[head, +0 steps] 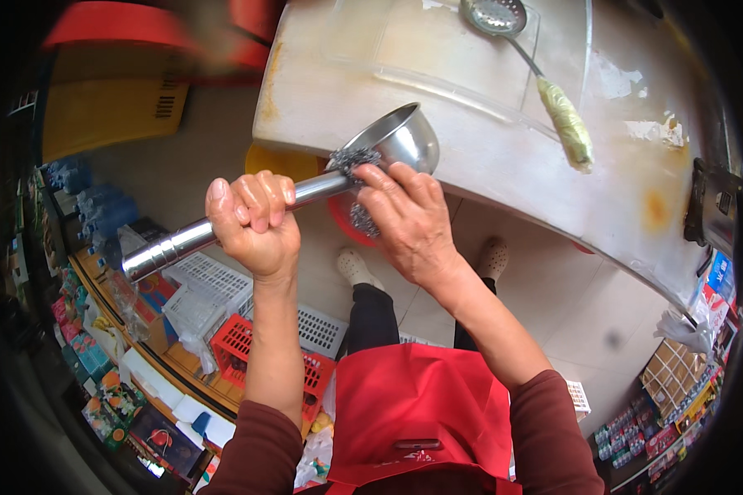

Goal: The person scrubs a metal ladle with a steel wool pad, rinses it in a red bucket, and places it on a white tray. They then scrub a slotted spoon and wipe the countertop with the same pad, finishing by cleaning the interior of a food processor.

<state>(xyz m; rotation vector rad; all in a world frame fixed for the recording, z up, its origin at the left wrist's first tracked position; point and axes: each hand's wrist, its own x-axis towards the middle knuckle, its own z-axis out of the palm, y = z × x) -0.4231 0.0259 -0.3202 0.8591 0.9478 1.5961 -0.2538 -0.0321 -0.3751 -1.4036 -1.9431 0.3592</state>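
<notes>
A stainless steel ladle [418, 145] is tilted at the front edge of the white table, its deep bowl up and to the right. My left hand [255, 219] is closed around the middle of its tubular handle [186, 244]. With my right hand [405, 223] I press a steel wool scourer [356, 159] against the ladle where handle and bowl meet. More of the wire mesh [363, 219] shows below my right fingers. Both hands look wet.
A perforated skimmer [496, 15] with a plastic-wrapped handle lies on the white table [470, 145]. Below its edge are a yellow container [282, 162] and a red basin [347, 229]. Red [232, 337] and white crates [213, 272] stand left of my legs. A black metal appliance [715, 207] sits far right.
</notes>
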